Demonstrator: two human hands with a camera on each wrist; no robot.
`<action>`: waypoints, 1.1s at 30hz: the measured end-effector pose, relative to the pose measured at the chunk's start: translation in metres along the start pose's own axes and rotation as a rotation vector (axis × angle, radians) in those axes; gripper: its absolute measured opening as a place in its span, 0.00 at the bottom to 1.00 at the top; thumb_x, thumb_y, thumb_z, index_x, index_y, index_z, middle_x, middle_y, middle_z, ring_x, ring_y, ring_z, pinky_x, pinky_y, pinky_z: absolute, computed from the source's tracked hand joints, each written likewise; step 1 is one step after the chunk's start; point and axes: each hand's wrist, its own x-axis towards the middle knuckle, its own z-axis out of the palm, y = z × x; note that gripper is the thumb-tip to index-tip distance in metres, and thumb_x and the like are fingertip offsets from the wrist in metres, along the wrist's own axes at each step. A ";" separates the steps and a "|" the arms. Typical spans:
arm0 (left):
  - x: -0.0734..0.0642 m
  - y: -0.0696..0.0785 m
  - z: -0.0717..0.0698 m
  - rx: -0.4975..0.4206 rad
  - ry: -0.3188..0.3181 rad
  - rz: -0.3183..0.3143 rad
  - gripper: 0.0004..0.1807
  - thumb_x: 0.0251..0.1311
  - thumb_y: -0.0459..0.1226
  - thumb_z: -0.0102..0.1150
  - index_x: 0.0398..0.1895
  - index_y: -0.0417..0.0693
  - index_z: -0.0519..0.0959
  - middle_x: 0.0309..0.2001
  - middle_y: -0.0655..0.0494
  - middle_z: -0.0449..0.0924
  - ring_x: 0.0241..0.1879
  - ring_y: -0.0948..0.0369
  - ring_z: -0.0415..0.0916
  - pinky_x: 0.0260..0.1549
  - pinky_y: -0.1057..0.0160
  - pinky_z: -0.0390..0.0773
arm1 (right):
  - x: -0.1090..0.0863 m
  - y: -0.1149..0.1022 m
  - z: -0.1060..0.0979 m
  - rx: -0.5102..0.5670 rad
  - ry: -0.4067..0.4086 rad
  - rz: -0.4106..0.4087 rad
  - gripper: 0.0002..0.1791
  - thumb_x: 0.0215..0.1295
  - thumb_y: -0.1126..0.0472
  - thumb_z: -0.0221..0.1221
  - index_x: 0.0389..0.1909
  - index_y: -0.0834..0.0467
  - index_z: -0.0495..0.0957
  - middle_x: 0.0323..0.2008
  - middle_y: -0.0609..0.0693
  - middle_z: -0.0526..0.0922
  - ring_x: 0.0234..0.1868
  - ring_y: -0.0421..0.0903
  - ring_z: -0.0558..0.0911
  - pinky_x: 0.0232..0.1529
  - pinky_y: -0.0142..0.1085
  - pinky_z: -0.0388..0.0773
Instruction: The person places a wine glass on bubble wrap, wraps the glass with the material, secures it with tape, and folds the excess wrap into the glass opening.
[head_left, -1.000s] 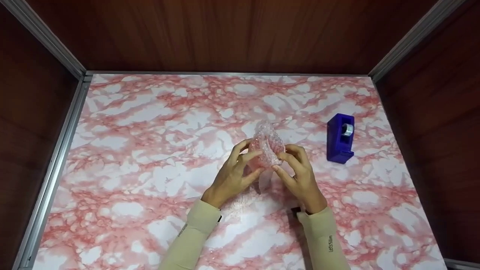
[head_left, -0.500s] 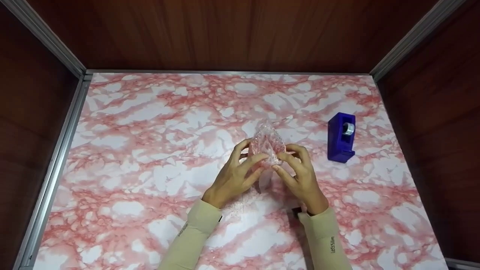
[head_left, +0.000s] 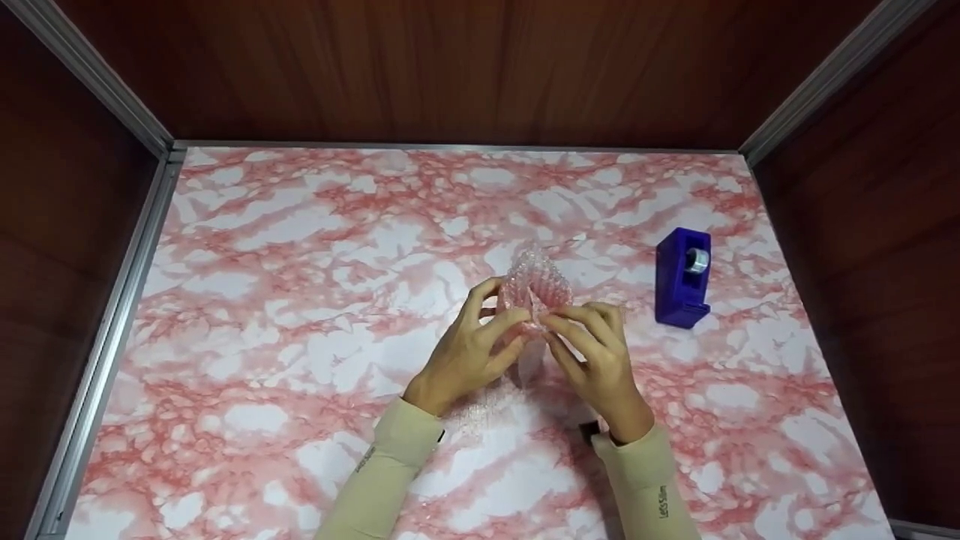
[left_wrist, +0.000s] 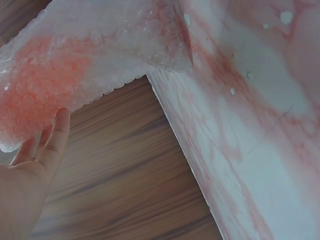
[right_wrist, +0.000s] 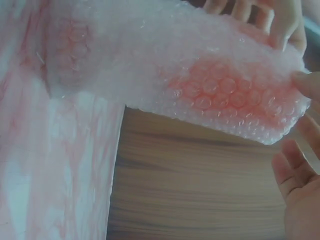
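A bundle of clear bubble wrap (head_left: 536, 281) stands up from the middle of the table, its open top folded between both hands. Something reddish-orange shows through the bubble wrap (right_wrist: 220, 87) in the right wrist view; its kind is hidden by the bubbles. My left hand (head_left: 469, 349) grips the left side, thumb and forefinger pinching the near edge. From the other side, my right hand (head_left: 600, 360) pinches the top edge with thumb and fingers, close to the left fingertips. In the left wrist view, the fingers of my left hand (left_wrist: 37, 160) lie along the wrap.
A blue tape dispenser (head_left: 681, 281) with a roll of clear tape (head_left: 697, 261) stands to the right of the hands. The table (head_left: 300, 375) has a red and white marbled top. Dark wood panels (head_left: 450, 67) with metal rails enclose its back and sides.
My right fingers have shifted inward and left, drawing the right flap of the bubble wrap toward the middle. The left thumb and forefinger have closed in on the near fold.
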 end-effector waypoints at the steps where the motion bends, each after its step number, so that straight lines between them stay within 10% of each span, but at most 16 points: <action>1: -0.001 0.000 0.000 0.000 -0.001 -0.003 0.15 0.68 0.40 0.60 0.55 0.49 0.78 0.68 0.36 0.56 0.64 0.50 0.65 0.54 0.62 0.76 | 0.000 -0.001 0.000 -0.004 -0.026 0.007 0.10 0.70 0.61 0.62 0.48 0.58 0.87 0.46 0.55 0.85 0.43 0.59 0.75 0.49 0.46 0.68; 16: -0.003 -0.001 0.001 -0.010 -0.005 -0.031 0.20 0.69 0.42 0.59 0.62 0.52 0.72 0.68 0.39 0.56 0.62 0.53 0.66 0.52 0.62 0.77 | 0.012 -0.001 -0.009 -0.107 -0.332 0.074 0.09 0.69 0.62 0.57 0.44 0.58 0.84 0.44 0.50 0.85 0.42 0.54 0.75 0.47 0.48 0.69; 25: 0.017 -0.003 -0.016 -0.073 0.016 -0.009 0.51 0.59 0.48 0.70 0.77 0.36 0.53 0.73 0.40 0.57 0.73 0.53 0.54 0.69 0.54 0.59 | 0.008 -0.002 -0.009 -0.090 -0.339 0.087 0.10 0.69 0.61 0.57 0.44 0.58 0.84 0.45 0.50 0.84 0.42 0.54 0.74 0.47 0.47 0.68; 33: 0.026 -0.002 -0.020 -0.052 -0.021 0.052 0.39 0.63 0.48 0.66 0.71 0.36 0.66 0.70 0.46 0.66 0.70 0.56 0.60 0.67 0.58 0.61 | 0.007 0.000 -0.008 -0.068 -0.325 0.090 0.09 0.69 0.62 0.58 0.44 0.58 0.85 0.44 0.50 0.84 0.42 0.54 0.75 0.48 0.47 0.69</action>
